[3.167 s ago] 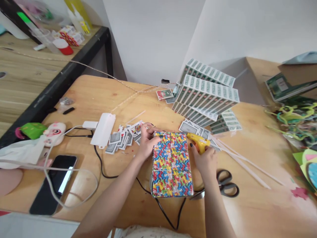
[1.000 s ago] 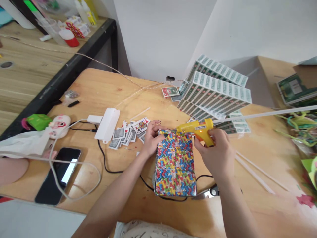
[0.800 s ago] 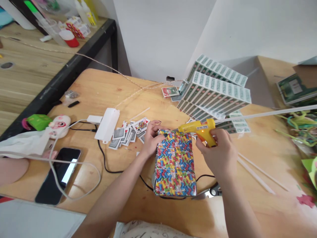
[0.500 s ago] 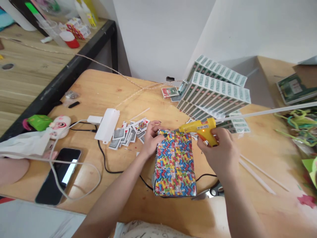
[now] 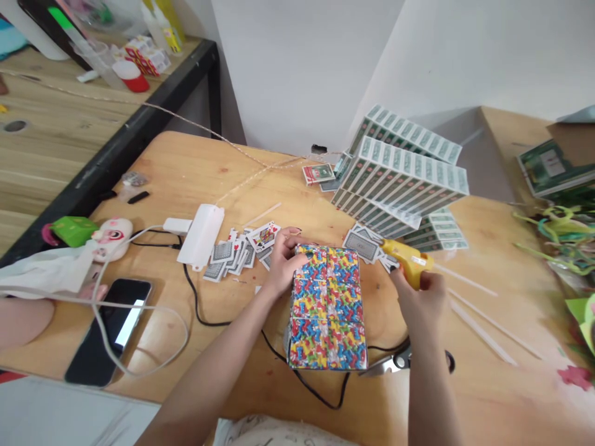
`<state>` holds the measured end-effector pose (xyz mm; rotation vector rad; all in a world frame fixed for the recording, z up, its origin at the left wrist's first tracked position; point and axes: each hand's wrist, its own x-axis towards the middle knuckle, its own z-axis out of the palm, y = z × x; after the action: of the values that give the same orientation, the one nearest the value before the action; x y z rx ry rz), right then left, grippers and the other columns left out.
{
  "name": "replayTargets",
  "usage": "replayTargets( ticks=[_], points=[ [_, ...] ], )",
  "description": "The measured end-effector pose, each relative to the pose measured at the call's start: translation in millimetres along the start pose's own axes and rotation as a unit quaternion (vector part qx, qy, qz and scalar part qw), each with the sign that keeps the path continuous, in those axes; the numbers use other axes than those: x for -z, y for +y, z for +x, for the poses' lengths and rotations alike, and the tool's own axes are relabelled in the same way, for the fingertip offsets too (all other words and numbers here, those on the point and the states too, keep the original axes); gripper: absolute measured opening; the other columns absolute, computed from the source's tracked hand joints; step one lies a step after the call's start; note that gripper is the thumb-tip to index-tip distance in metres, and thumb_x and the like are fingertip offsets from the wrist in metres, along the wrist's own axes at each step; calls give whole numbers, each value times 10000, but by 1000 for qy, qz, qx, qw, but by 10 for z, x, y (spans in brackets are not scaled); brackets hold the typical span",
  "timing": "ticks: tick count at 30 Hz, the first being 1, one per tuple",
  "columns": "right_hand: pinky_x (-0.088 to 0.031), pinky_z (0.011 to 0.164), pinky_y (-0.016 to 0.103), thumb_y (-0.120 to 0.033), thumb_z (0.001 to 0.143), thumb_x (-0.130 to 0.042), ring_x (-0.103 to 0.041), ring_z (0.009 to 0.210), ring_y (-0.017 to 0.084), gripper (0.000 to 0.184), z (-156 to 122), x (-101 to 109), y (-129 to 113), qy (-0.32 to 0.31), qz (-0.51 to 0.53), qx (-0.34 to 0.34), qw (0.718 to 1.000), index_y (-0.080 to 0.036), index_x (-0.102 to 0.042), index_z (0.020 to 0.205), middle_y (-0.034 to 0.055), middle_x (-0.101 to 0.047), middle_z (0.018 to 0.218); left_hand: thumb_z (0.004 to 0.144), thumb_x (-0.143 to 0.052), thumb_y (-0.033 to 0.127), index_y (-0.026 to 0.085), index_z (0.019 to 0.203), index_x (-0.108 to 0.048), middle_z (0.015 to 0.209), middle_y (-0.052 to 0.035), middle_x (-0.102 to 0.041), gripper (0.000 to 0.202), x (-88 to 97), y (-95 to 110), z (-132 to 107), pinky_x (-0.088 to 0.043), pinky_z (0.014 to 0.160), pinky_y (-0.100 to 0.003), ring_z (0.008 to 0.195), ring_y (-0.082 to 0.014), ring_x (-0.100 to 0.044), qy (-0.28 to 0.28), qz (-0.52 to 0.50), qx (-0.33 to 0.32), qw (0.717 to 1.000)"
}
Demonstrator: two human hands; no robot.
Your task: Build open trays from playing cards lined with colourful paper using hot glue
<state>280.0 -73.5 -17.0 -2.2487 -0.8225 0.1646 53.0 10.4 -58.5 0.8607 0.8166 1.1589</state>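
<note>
A box covered in bright multicoloured patterned cards [image 5: 328, 306] stands on the wooden table [image 5: 195, 173] in front of me. My left hand [image 5: 282, 263] grips its far left top corner, fingers curled over the edge. My right hand [image 5: 418, 297] is closed round the handle of a yellow glue gun [image 5: 408, 260], held low to the right of the box, its nozzle pointing left at loose cards [image 5: 365, 244]. A clear glue stick juts from its back.
Loose playing cards [image 5: 242, 251], a white power strip [image 5: 202, 235] and a black cable lie left of the box. Stacked green card packs [image 5: 400, 179] stand behind. Scissors [image 5: 404, 359], glue sticks [image 5: 478, 328], a phone [image 5: 109, 328] and a pig toy [image 5: 109, 235] are nearby.
My right hand has lowered the glue gun from above the box's top edge down to the table at the right. The left hand has stayed on the box's corner.
</note>
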Motion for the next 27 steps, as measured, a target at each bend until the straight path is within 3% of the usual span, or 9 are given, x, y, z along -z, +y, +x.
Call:
replayTargets(
  ticks=[2, 5, 10, 13, 16, 19, 23, 27],
  points=[
    [-390, 493, 286, -503, 602, -693, -494, 534, 151, 388, -57, -102, 150, -11, -10, -17, 1000, -219, -456, 720, -43, -498, 638, 622, -655, 137, 261, 1049, -434, 843, 31, -633, 497, 4, -15, 1, -413, 750, -299, 846, -171, -609, -5, -1, -13, 1000],
    [-406, 573, 322, -461, 568, -717, -490, 643, 184, 395, -155, -226, 266, -4, -51, 8, 999, -228, -433, 716, -37, -458, 678, 625, -662, 138, 251, 1022, -457, 848, 27, -618, 461, 10, -44, 8, -408, 775, -296, 860, -164, -594, 8, 6, -42, 999],
    [-412, 683, 380, -432, 543, -722, -461, 753, 217, 435, -200, -265, 226, 23, -42, 53, 997, -242, -392, 752, -37, -396, 729, 614, -680, 138, 249, 988, -466, 802, 42, -598, 445, 12, -83, 27, -404, 815, -306, 787, -140, -567, 22, 6, -59, 998],
    [-421, 691, 383, -398, 581, -700, -474, 757, 218, 379, -155, -186, 69, 23, -34, 89, 995, -223, -444, 798, -21, -422, 742, 601, -694, 147, 258, 971, -449, 768, 58, -598, 457, 2, -90, 39, -378, 919, -342, 768, -132, -568, 30, 3, -63, 998],
    [-444, 628, 330, -337, 707, -598, -507, 664, 175, 176, -141, -106, -196, -24, 33, 117, 992, -203, -534, 803, 9, -520, 750, 586, -710, 156, 268, 959, -428, 736, 72, -598, 481, -15, -84, 47, -330, 1008, -370, 778, -130, -578, 36, 2, -69, 997],
    [-471, 640, 309, -283, 761, -560, -561, 643, 160, 85, -199, -88, -499, -87, 79, 194, 974, -204, -590, 762, 11, -581, 710, 573, -725, 162, 268, 943, -412, 727, 76, -600, 496, -30, -71, 51, -305, 1043, -388, 789, -134, -586, 43, -2, -73, 996],
    [-489, 728, 326, -215, 799, -544, -609, 750, 177, 97, -305, -152, -774, -103, 80, 306, 943, -207, -640, 802, 35, -639, 780, 575, -729, 158, 266, 909, -385, 726, 77, -603, 491, -40, -55, 46, -294, 1056, -400, 813, -144, -593, 53, -10, -70, 996],
    [-483, 825, 370, -196, 801, -546, -606, 884, 208, 140, -351, -218, -876, -104, 67, 333, 935, -201, -662, 879, 63, -662, 875, 581, -736, 145, 266, 895, -362, 721, 83, -620, 503, -42, -50, 34, -287, 1049, -406, 829, -143, -599, 53, -14, -71, 996]
  ],
)
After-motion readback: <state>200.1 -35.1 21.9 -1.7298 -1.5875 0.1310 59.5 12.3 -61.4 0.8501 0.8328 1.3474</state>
